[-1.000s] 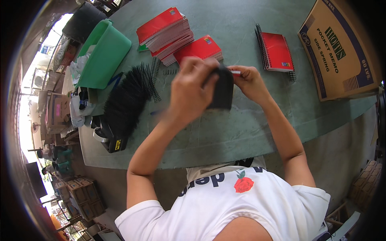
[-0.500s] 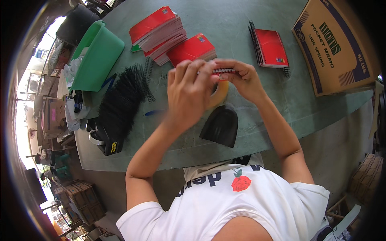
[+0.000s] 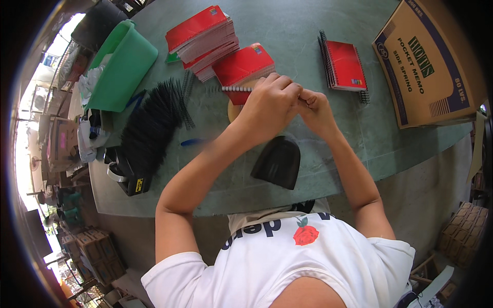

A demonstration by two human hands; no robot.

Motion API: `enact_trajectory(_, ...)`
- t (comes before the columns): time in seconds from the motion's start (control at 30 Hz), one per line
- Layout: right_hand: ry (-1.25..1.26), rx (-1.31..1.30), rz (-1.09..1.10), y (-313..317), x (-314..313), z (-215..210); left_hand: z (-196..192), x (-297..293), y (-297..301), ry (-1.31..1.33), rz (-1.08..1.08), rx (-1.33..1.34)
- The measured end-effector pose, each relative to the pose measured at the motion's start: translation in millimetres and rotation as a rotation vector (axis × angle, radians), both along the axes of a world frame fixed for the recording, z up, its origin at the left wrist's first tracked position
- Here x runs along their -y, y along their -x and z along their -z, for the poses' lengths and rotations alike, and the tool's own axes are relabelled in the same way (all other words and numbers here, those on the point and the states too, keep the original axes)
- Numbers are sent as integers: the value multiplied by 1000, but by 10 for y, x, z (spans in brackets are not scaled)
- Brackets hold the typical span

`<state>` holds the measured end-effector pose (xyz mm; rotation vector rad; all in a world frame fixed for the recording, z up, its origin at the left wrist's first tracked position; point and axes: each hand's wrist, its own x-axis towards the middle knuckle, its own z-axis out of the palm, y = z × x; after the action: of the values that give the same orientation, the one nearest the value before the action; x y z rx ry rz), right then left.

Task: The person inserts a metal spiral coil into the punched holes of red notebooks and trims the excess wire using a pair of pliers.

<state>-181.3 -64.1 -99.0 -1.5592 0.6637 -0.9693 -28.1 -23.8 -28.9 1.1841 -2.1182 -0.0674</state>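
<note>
My left hand [image 3: 272, 107] is closed round a small red spiral notebook [image 3: 237, 96], whose bound edge sticks out past the left side of the hand. The rest of the notebook is hidden behind my fingers and palm. My right hand [image 3: 314, 107] is pinched shut against the left fingertips, near the other end of the binding; whatever lies between its fingers cannot be made out. Beneath the hands, part of a yellowish ring [image 3: 232, 111] shows, like a tape roll. A black arch-shaped piece [image 3: 277, 161] lies on the table nearer me.
Red notebooks stand in a tall stack [image 3: 197, 28] and a shorter stack [image 3: 244, 64]. Bound notebooks [image 3: 345, 64] lie to the right, beside a cardboard box [image 3: 426, 66]. Leftward are a heap of black wire coils [image 3: 149, 126], a blue pen [image 3: 192, 142] and a green basin [image 3: 128, 66].
My left hand has moved right over the notebook, uncovering its left bound end and the ring's left side. My right hand has drawn its fingers into a tight pinch, slightly lower.
</note>
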Motion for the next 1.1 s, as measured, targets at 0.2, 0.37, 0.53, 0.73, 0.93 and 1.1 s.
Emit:
enact_trajectory(0.2,347,-171,262,-84,-125,-28,-89,-23,49,-73,-89,55)
enact_trajectory(0.37,195,-102,345,73,15,-97,-268,-44,-255,-251,-257,82)
enact_trajectory(0.53,-315,229,134,169,-119,-301,-191,-181,-213,-339,-280,-14)
enact_trajectory(0.73,-199,168,187,188,223,-805,-286,-350,-20,-78,-14,44)
enact_trajectory(0.93,61,-321,522,909,895,-571,-139,-568,-593,-305,-237,-58)
enact_trajectory(1.1,41,-366,654,1214,1141,-89,236,-778,-952,-479,-303,-142)
